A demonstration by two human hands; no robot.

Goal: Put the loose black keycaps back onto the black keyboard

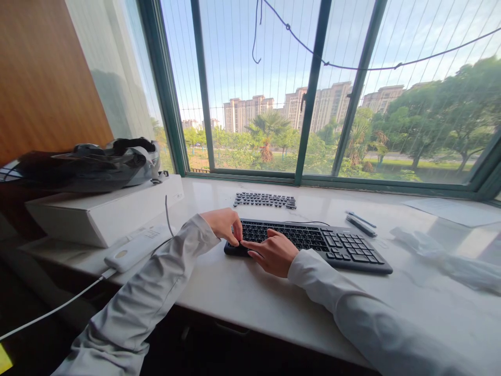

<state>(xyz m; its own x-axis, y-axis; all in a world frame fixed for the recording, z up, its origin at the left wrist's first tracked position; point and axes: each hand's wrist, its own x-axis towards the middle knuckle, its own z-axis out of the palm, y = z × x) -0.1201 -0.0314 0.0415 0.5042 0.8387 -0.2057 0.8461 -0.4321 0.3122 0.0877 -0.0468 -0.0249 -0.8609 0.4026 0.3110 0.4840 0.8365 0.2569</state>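
A black keyboard lies on the white countertop; its left and middle section shows bare key sockets, while caps sit on the right-hand block. At its lower left corner, my left hand has thumb and fingers pinched together against the board; a small dark bit shows at the fingertips, too small to name. My right hand rests over the front edge, index finger stretched left to the same spot and thumb apart. Behind the keyboard, loose black keycaps are laid out in rows.
Right of the keycaps lie a pen-like tool and a crumpled clear plastic bag. On the left are a white power strip with a cord and a white box bearing a dark bag. Windows line the back.
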